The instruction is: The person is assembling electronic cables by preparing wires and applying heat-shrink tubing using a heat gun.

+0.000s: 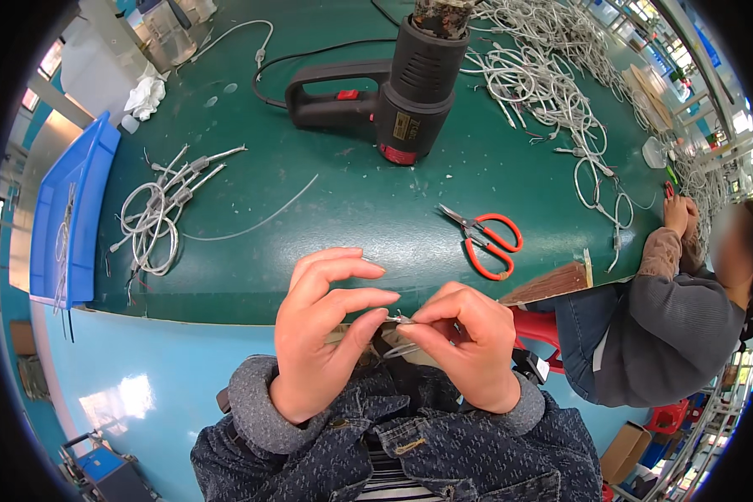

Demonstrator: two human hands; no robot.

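One green table [360, 209] is seen; one black heat gun [418, 92] is placed on it. Two hands are held at the near edge. Left hand [322, 318]: fingers are half curled and spread, thumb and index tips slightly apart; whether anything is touched cannot be told. Right hand [477, 339]: thumb and index finger are pinched together. One pair of orange-handled scissors [473, 232] is laid beyond it. One grey cable end [402, 320] is pinched there, pointed left, long axis roughly sideways, between both hands.
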